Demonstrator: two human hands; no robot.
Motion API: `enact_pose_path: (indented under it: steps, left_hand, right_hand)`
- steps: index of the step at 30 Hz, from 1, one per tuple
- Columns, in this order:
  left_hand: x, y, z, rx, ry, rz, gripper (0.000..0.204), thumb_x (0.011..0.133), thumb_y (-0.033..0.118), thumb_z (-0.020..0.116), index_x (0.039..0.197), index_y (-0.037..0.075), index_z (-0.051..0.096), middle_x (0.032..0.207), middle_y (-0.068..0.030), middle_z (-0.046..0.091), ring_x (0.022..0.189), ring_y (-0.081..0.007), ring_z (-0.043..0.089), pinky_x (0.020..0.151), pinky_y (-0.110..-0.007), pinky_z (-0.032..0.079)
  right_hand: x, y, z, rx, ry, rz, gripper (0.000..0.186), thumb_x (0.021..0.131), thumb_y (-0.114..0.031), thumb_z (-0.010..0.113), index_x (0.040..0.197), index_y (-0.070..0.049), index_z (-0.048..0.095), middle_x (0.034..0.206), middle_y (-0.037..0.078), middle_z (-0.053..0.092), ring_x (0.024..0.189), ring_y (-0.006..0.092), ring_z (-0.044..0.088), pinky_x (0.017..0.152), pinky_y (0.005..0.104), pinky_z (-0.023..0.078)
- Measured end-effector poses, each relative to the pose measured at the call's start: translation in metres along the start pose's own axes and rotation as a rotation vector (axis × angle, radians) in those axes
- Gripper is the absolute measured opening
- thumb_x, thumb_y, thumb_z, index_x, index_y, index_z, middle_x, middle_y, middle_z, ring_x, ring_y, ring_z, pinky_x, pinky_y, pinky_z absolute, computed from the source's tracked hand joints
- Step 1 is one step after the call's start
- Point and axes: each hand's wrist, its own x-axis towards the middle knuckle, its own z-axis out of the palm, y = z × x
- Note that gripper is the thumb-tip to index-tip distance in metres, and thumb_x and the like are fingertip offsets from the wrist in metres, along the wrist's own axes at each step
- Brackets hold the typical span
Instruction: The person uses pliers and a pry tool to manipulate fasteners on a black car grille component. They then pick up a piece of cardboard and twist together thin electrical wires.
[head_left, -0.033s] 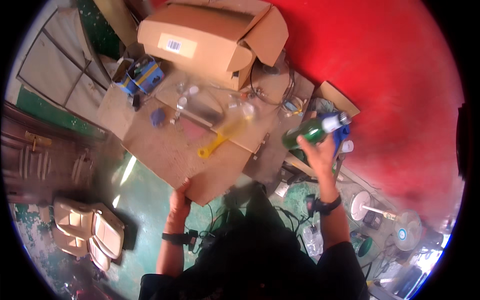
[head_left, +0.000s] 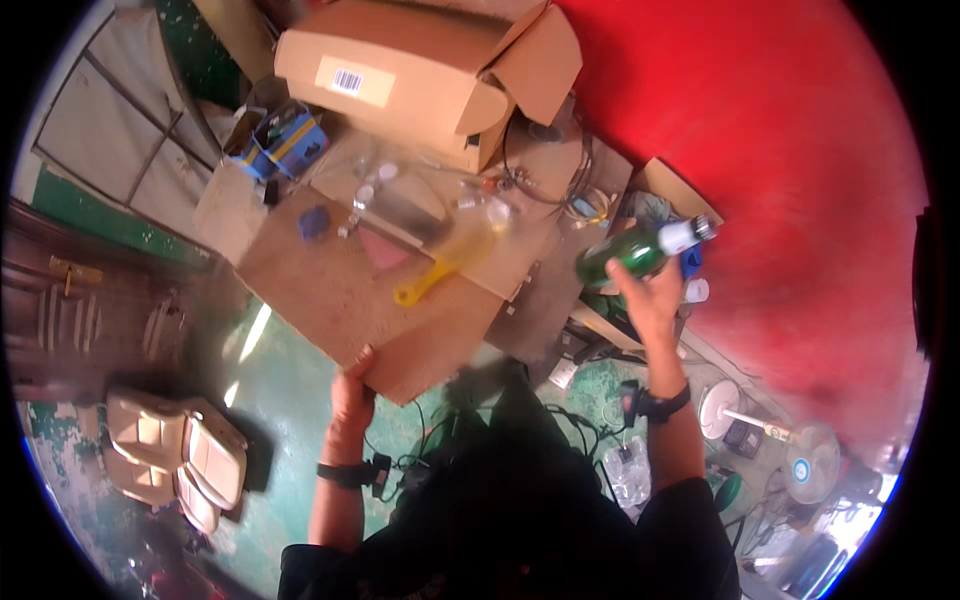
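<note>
My right hand (head_left: 650, 300) is wrapped round a green glass bottle (head_left: 620, 256) with a pale neck label. The bottle lies tilted in the hand, its neck toward the red wall. My left hand (head_left: 352, 395) grips the near edge of a brown cardboard sheet (head_left: 300, 290), fingertips on top and the rest of the grip hidden below. On the cardboard are a yellow tool with a ring-like end (head_left: 420, 286), a dark blue cap-like piece (head_left: 314, 222), a flat pinkish piece (head_left: 385, 252) and blurred clear items with white caps (head_left: 365, 193).
A large cardboard box (head_left: 410, 70) stands at the back, beside a blue carrier (head_left: 290, 145). Black cable loops (head_left: 585, 165) lie right of the box. A beige seat (head_left: 175, 450) is on the floor at left, a fan (head_left: 812, 462) at right. The red wall (head_left: 790, 190) bounds the right side.
My right hand and the bottle have shifted slightly right and up. My left hand, still on the cardboard edge, has moved a little up and left.
</note>
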Motion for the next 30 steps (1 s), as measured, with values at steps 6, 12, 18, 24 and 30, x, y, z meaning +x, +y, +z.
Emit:
enact_pose_path:
  steps: [6,12,18,24,30]
  left_hand:
    - [-0.009,0.086,0.066,0.183,0.099,0.071,0.039,0.093,0.023,0.064,0.121,-0.004,0.059,0.105,-0.0114,0.068,0.085,-0.0226,0.067,0.070,-0.033,0.054]
    - [-0.006,0.138,0.119,0.040,0.082,0.000,0.032,0.092,0.023,0.063,0.116,0.002,0.062,0.093,-0.0054,0.069,0.076,-0.0160,0.066,0.060,-0.026,0.051]
    - [0.012,0.172,0.118,0.118,-0.031,-0.015,0.014,0.089,0.022,0.068,0.096,0.011,0.063,0.083,0.0028,0.066,0.064,-0.0075,0.062,0.043,-0.018,0.040]
    - [0.003,0.205,0.139,0.095,0.006,0.003,0.016,0.086,0.020,0.075,0.085,0.009,0.063,0.078,-0.0023,0.065,0.056,-0.0093,0.056,0.041,-0.018,0.034]
    - [0.015,0.212,0.144,0.112,-0.033,-0.019,0.025,0.086,0.021,0.075,0.086,0.003,0.059,0.077,-0.0047,0.061,0.056,-0.0103,0.054,0.039,-0.013,0.036]
  right_hand:
    - [0.053,0.013,-0.035,-0.328,0.012,-0.212,0.056,0.076,-0.014,0.085,0.120,0.001,0.055,0.105,0.009,0.068,0.094,0.0164,0.065,0.087,0.0308,0.051]
    - [0.060,0.020,-0.042,-0.379,-0.042,-0.193,0.046,0.078,-0.010,0.085,0.114,0.001,0.058,0.099,0.007,0.070,0.087,0.0139,0.066,0.082,0.0294,0.052]
    - [0.072,0.029,-0.049,-0.405,-0.067,-0.240,0.043,0.079,-0.011,0.084,0.112,0.000,0.059,0.100,0.006,0.070,0.088,0.0134,0.065,0.083,0.0286,0.052]
    - [0.077,0.029,-0.052,-0.375,-0.091,-0.259,0.040,0.080,-0.011,0.083,0.111,0.000,0.060,0.099,0.005,0.069,0.088,0.0128,0.064,0.082,0.0281,0.051]
    - [0.076,0.032,-0.057,-0.345,-0.088,-0.272,0.040,0.080,-0.011,0.083,0.111,0.000,0.060,0.100,0.005,0.068,0.088,0.0128,0.064,0.083,0.0284,0.051]
